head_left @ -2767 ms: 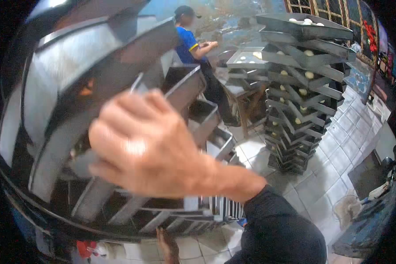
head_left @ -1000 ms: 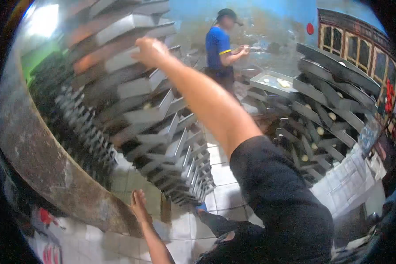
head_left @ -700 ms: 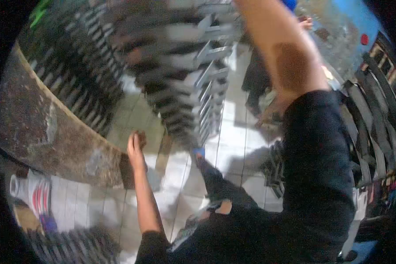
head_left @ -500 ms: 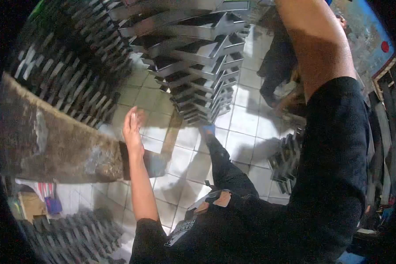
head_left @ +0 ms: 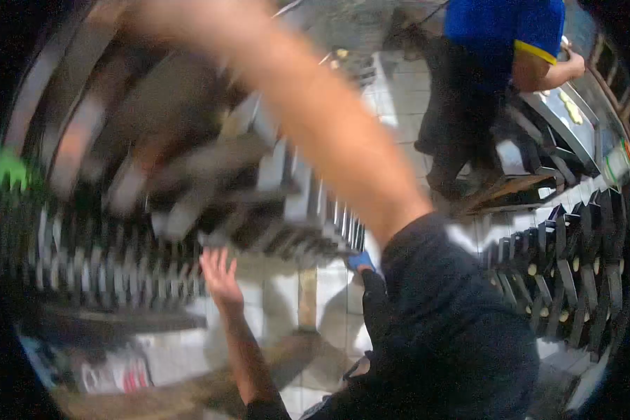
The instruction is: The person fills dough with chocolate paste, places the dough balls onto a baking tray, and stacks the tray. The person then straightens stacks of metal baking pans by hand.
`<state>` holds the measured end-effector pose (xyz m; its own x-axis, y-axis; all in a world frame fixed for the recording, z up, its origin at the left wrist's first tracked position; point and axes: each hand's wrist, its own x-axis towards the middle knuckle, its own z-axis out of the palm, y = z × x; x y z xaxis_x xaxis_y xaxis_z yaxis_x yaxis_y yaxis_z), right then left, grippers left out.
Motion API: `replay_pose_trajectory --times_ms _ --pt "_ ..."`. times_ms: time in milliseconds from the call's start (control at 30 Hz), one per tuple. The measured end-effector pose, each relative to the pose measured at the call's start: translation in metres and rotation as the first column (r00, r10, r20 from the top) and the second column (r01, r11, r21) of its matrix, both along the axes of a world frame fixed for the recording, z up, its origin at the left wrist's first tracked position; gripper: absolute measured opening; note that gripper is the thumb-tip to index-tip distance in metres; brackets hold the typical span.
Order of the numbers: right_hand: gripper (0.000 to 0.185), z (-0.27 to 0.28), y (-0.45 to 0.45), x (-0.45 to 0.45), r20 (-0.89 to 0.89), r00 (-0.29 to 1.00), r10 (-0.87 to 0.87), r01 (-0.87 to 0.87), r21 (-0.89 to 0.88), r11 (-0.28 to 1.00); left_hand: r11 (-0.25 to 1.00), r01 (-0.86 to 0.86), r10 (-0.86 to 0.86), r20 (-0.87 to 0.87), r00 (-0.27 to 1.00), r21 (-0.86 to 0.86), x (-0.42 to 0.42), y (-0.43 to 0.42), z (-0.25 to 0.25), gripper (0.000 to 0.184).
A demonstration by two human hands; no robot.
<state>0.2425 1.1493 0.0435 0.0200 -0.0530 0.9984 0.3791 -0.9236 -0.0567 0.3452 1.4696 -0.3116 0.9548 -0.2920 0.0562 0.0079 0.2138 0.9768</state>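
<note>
My left hand (head_left: 220, 275) is low at the centre left, its fingers spread, with nothing in it. It appears in front of the lower edge of the stacked metal trays (head_left: 259, 234). My right arm stretches up and to the left across the view. At its end my right hand (head_left: 168, 17) is badly blurred near the top edge, over the upper trays of the tall stack. Its fingers cannot be made out, nor whether it touches a tray.
A co-worker in a blue shirt (head_left: 479, 28) stands at the upper right beside a tray (head_left: 558, 122) with pale dough pieces. More stacked trays (head_left: 567, 273) holding round pieces are at the right. A worn ledge (head_left: 189, 400) curves along the lower left.
The view has swung, bringing the co-worker and the dough tray into sight at the upper right. My right arm now reaches to the upper left. My left hand appears lower, fingers more spread.
</note>
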Motion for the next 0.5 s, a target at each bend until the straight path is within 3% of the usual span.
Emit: replay_pose_trajectory --times_ms 33,67,133,167,200,267,300,333,367,500 --pt "0.031 -0.008 -0.008 0.002 0.031 0.991 0.133 -0.133 0.015 0.991 0.998 -0.062 0.062 -0.015 0.998 0.001 0.012 -0.006 -0.019 0.079" --pt "0.035 -0.001 -0.012 0.026 0.032 0.994 0.100 -0.100 -0.006 0.995 0.993 -0.118 0.118 -0.027 0.993 0.002 0.022 -0.012 -0.030 0.083" --pt "0.025 -0.008 -0.009 0.020 0.283 0.958 -0.038 0.042 -0.008 0.999 0.991 -0.097 0.069 -0.279 0.958 -0.090 0.031 -0.021 -0.016 0.090" --pt "0.027 -0.007 -0.005 0.024 0.235 0.972 -0.028 0.016 0.054 0.998 0.994 -0.080 0.059 -0.272 0.961 -0.068 0.026 -0.016 -0.011 0.090" --pt "0.020 -0.005 -0.005 0.018 0.370 0.929 -0.001 -0.044 0.114 0.992 0.999 -0.011 0.002 -0.231 0.973 -0.036 0.021 -0.016 -0.008 0.093" --pt "0.030 0.001 0.006 0.016 0.233 0.971 -0.048 0.018 0.127 0.992 0.999 0.052 -0.051 -0.172 0.984 0.003 0.032 0.004 -0.003 0.096" --pt "0.030 0.004 0.006 0.008 0.253 0.966 -0.046 0.014 0.127 0.992 0.998 0.031 -0.013 -0.266 0.964 0.061 0.030 0.000 0.005 0.097" --pt "0.030 0.005 0.007 0.000 0.206 0.978 0.032 -0.055 0.108 0.993 0.993 0.012 0.031 -0.358 0.933 0.118 0.029 -0.001 0.012 0.098" --pt "0.031 0.006 0.004 -0.007 0.157 0.982 0.108 -0.123 0.092 0.988 0.977 0.022 0.046 -0.304 0.952 0.214 0.020 -0.005 0.013 0.102" --pt "0.036 0.012 -0.002 -0.022 0.142 0.986 0.090 -0.098 0.052 0.994 0.981 -0.044 0.113 -0.368 0.923 0.190 -0.005 -0.036 0.024 0.104"
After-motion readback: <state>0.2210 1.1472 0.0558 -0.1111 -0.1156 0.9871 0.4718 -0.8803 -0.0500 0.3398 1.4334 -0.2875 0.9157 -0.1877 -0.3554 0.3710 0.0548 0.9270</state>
